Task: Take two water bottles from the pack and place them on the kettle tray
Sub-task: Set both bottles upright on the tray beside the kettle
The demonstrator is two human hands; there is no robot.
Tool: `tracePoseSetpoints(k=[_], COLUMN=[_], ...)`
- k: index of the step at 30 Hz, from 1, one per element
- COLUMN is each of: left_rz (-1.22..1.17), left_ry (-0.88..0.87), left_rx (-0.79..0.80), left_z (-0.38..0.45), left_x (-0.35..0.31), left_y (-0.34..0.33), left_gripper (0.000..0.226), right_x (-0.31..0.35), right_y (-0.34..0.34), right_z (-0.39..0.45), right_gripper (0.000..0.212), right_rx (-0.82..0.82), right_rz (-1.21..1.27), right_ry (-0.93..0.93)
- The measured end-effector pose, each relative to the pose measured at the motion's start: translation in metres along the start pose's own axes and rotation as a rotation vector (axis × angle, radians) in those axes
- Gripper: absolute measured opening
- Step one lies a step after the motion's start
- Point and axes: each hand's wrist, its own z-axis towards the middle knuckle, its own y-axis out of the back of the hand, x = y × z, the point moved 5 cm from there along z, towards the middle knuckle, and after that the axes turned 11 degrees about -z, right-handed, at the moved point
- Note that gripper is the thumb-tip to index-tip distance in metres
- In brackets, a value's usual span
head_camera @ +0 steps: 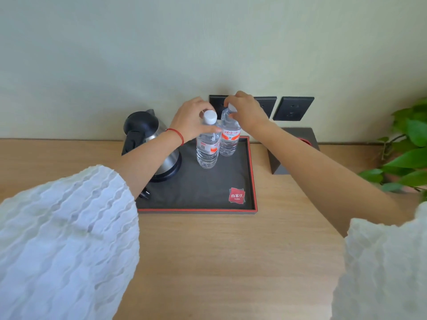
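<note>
Both hands are at the bottle tops: the left hand curls around the neck and shoulder of the nearer clear plastic water bottle with a white cap, thumb pressed to its side, while the right hand pinches the cap of the farther clear plastic water bottle with a red-and-white label. The two bottles stand upright, just beside each other, on the back part of the dark rectangular kettle tray with a red rim. Each looks full of clear water. The farther bottle's label carries red characters too blurred to read. A stainless-steel electric kettle with a black lid and handle sits on the tray's left side. At the tray's front right corner, a red square logo shows white Chinese characters above the word "Hotels". The tray rests on a light wooden tabletop.
</note>
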Motion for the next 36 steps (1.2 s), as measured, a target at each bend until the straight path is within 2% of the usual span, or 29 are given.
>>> tracePoseSetpoints(k=[4, 6, 9, 11, 13, 15, 17, 19, 26, 36], left_rz=[0.02, 0.095, 0.215, 0.232, 0.141, 0.008, -0.012, 0.014, -0.01, 0.027], left_ry=[0.017, 0.065, 0.254, 0.312, 0.288, 0.231, 0.22, 0.217, 0.211, 0.207], left_rx=[0.068, -0.045, -0.248, -0.286, -0.214, -0.078, 0.066, 0.098, -0.278, -0.324], left_z=[0.002, 0.006, 0.011, 0.015, 0.021, 0.021, 0.018, 0.018, 0.012, 0.021], left_x=[-0.001, 0.001, 0.01, 0.014, 0.015, 0.014, 0.017, 0.021, 0.008, 0.005], left_y=[0.004, 0.005, 0.006, 0.005, 0.004, 0.003, 0.006, 0.011, -0.001, -0.007], left_gripper=[0.036, 0.04, 0.052, 0.055, 0.051, 0.043, 0.039, 0.037, 0.029, 0.035], right_x=[-0.002, -0.002, -0.002, -0.002, -0.002, -0.002, -0.001, -0.001, -0.004, -0.004], right_y=[0.001, 0.001, 0.001, 0.0, 0.0, 0.0, 0.0, -0.001, -0.001, -0.002], right_z=[-0.003, -0.004, -0.005, -0.005, -0.005, -0.004, -0.004, -0.005, -0.004, 0.0], right_gripper=[0.031, 0.031, 0.031, 0.03, 0.03, 0.03, 0.029, 0.029, 0.028, 0.027], right_rx=[-0.001, -0.004, -0.005, 0.0, 0.0, -0.003, -0.003, -0.007, -0.013, -0.006], right_rz=[0.007, 0.011, 0.006, 0.007, 0.016, 0.026, 0.028, 0.035, 0.035, 0.013], right_ry=[-0.006, -0.012, -0.016, -0.012, -0.014, -0.017, -0.014, -0.007, 0.0, 0.026])
